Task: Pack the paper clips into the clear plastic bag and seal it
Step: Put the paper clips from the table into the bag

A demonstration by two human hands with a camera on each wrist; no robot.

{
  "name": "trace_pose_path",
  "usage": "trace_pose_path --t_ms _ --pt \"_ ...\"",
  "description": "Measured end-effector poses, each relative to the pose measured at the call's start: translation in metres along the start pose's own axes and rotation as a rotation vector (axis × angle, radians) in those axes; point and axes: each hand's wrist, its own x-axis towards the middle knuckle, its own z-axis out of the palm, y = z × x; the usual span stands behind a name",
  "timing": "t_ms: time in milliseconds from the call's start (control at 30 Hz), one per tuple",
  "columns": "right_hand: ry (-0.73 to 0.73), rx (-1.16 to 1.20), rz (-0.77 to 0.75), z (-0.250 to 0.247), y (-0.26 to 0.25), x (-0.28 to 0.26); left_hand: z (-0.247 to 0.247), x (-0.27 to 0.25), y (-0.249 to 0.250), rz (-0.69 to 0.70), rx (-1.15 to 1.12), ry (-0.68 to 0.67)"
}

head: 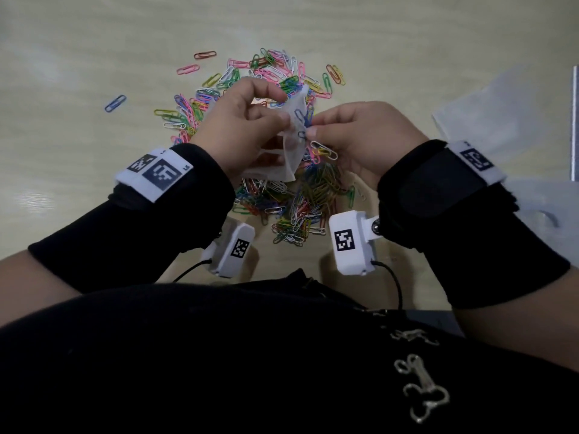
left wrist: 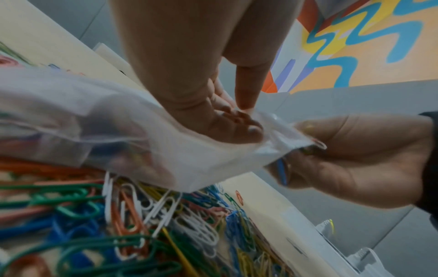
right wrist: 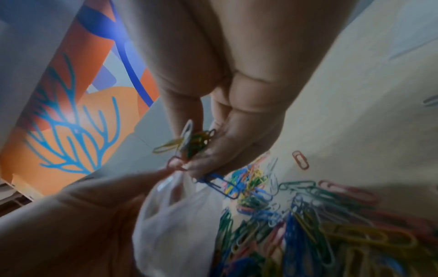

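Note:
A clear plastic bag hangs above a big heap of coloured paper clips on the pale table. My left hand pinches the bag near its mouth between thumb and fingers. My right hand holds a small bunch of paper clips at the bag's opening, a blue clip sticking out towards the bag. In the right wrist view the bag sits just below those fingers. What lies inside the bag is too blurred to tell.
Stray clips lie to the left of the heap, and more at the far side. Spare clear bags rest at the table's right edge. A colourful patterned wall stands beyond the table.

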Motion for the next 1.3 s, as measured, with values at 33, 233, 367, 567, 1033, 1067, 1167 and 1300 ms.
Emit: trace_pose_path --t_ms 33,233,367,567,1033,1067,1167,1300 --pt "0.004 0.003 0.021 0.003 0.000 0.000 0.000 -0.001 0.000 -0.005 -0.017 -0.009" --pt "0.058 -0.218 0.009 0.009 -0.007 -0.002 0.005 -0.006 -0.004 0.006 0.026 -0.024" --pt "0.011 0.036 0.101 0.014 -0.008 -0.002 0.010 -0.008 -0.003 0.061 0.057 -0.050" --pt "-0.033 -0.018 0.173 0.010 -0.008 -0.004 0.007 -0.003 -0.007 0.050 0.004 -0.021" --pt "-0.011 -1.019 0.077 -0.001 0.019 -0.033 0.000 -0.002 -0.003 0.044 0.127 0.100" --pt "-0.037 -1.021 0.068 0.008 0.024 -0.038 0.000 -0.003 -0.003 0.049 0.121 0.094" --pt "-0.022 -1.078 -0.009 0.029 0.039 -0.038 0.000 -0.002 -0.003 0.097 0.144 0.076" --pt "0.082 -1.156 -0.190 0.033 0.043 -0.026 -0.002 -0.004 -0.004 0.145 0.154 0.020"
